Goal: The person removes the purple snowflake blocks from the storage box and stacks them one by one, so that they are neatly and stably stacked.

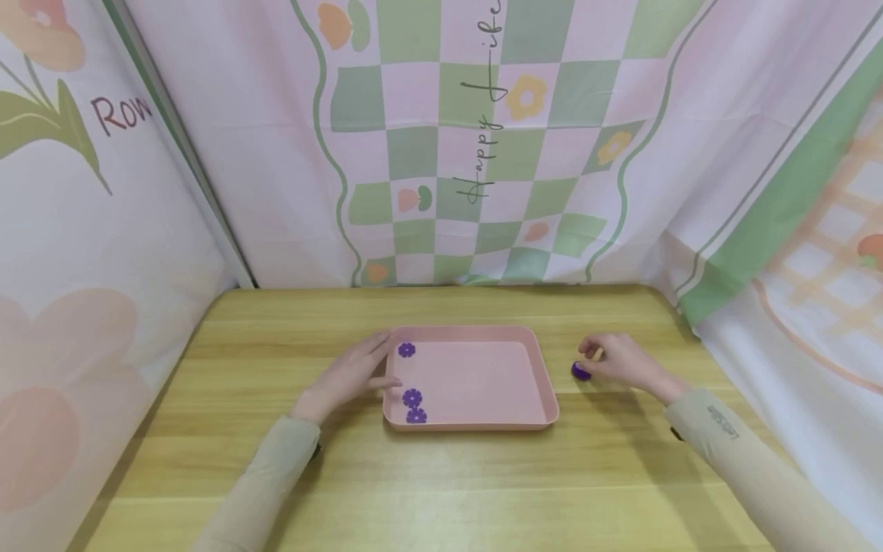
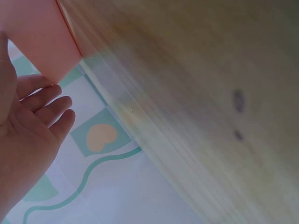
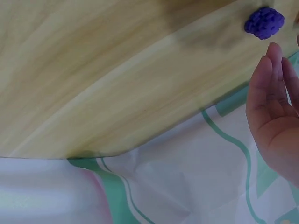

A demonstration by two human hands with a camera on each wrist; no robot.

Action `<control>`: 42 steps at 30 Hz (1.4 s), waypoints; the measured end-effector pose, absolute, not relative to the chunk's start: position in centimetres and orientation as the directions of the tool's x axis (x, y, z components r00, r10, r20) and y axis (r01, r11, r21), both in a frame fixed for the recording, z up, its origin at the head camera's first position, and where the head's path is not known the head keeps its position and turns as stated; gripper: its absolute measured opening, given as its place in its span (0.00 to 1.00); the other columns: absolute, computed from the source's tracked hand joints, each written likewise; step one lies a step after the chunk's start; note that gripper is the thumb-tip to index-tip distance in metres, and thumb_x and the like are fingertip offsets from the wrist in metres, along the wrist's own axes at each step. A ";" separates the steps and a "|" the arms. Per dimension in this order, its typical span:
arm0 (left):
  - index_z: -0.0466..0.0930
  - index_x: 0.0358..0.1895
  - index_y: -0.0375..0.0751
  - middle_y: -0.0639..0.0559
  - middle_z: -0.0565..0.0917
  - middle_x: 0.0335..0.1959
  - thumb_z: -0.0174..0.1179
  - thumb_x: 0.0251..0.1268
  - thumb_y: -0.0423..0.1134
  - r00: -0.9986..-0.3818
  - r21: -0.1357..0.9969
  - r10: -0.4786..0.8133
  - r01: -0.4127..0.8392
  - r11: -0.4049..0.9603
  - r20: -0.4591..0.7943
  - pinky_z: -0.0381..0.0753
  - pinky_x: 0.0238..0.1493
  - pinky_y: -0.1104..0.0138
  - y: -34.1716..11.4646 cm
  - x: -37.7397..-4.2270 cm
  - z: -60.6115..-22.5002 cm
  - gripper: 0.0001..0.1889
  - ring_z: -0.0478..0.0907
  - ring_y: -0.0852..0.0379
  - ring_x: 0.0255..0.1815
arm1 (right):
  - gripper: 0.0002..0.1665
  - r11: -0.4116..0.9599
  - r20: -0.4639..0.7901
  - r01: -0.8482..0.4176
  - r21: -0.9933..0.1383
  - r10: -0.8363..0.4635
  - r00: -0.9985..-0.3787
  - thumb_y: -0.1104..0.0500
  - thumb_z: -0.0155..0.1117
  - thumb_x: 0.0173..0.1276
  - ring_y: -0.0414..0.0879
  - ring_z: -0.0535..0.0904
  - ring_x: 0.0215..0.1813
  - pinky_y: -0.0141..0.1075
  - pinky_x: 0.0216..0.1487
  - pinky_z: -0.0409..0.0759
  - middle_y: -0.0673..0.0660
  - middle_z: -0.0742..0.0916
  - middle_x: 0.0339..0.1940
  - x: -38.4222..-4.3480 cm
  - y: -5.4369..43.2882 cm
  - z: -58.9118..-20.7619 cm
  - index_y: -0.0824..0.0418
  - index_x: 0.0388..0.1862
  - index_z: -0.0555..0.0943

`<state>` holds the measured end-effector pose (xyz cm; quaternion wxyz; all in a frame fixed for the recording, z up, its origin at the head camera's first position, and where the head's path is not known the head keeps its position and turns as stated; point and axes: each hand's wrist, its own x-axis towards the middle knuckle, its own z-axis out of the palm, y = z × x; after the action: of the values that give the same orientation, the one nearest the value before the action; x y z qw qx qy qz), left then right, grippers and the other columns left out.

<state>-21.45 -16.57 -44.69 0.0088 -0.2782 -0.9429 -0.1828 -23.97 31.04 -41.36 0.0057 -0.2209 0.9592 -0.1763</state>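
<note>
A pink rectangular tray (image 1: 476, 383) lies on the wooden table with three purple flower-shaped discs along its left side: one disc (image 1: 407, 349) near the back corner, a second (image 1: 411, 398) and a third (image 1: 417, 415) close together near the front. My left hand (image 1: 345, 376) rests at the tray's left wall, fingers outside near the far corner and thumb across the rim. Right of the tray sits a small dark purple clump (image 3: 264, 23) of notched pieces. My right hand (image 1: 621, 360) is beside it, fingers loosely bent, thumb overlapping the clump in the head view.
The wooden table (image 1: 469, 491) extends around the tray. Behind it hangs a green-and-white checkered cloth (image 1: 476, 153) with lettering. More printed cloth forms the left wall (image 1: 103, 253) and the right wall (image 1: 779, 330).
</note>
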 end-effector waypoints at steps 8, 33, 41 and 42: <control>0.53 0.78 0.39 0.37 0.58 0.79 0.65 0.61 0.57 -0.846 0.359 0.520 0.525 0.772 0.118 0.60 0.79 0.44 -16.6 -21.3 -44.6 0.48 0.59 0.38 0.78 | 0.15 0.822 0.062 -0.461 -0.335 -0.469 -0.881 0.60 0.71 0.62 0.48 0.85 0.35 0.45 0.41 0.87 0.59 0.89 0.34 -24.2 28.7 -40.3 0.69 0.42 0.83; 0.53 0.78 0.39 0.36 0.59 0.78 0.63 0.61 0.60 -0.841 0.334 0.528 0.534 0.777 0.117 0.60 0.79 0.45 -16.7 -21.7 -45.0 0.48 0.59 0.39 0.78 | 0.13 0.720 0.063 -0.583 -0.377 -0.608 -0.792 0.64 0.70 0.61 0.43 0.82 0.33 0.32 0.35 0.83 0.61 0.88 0.36 -24.8 21.5 -39.7 0.69 0.43 0.83; 0.53 0.77 0.37 0.35 0.59 0.78 0.62 0.62 0.61 -0.840 0.333 0.528 0.536 0.776 0.121 0.61 0.79 0.46 -16.8 -21.7 -44.8 0.48 0.60 0.39 0.78 | 0.10 0.670 0.067 -0.641 -0.374 -0.670 -0.739 0.64 0.70 0.61 0.43 0.82 0.31 0.31 0.34 0.84 0.59 0.88 0.35 -25.3 19.4 -40.3 0.67 0.40 0.82; 0.53 0.77 0.36 0.35 0.59 0.78 0.62 0.62 0.61 -0.841 0.333 0.528 0.535 0.776 0.120 0.61 0.79 0.46 -16.9 -21.7 -44.9 0.48 0.60 0.39 0.78 | 0.09 0.667 0.063 -0.642 -0.377 -0.673 -0.737 0.64 0.70 0.61 0.44 0.83 0.31 0.31 0.34 0.84 0.59 0.88 0.35 -25.4 19.1 -40.4 0.67 0.40 0.82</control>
<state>-21.67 -16.86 -44.86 0.0100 -0.2819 -0.9424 -0.1797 -25.35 19.14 -40.44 0.0407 -0.3605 0.9121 -0.1907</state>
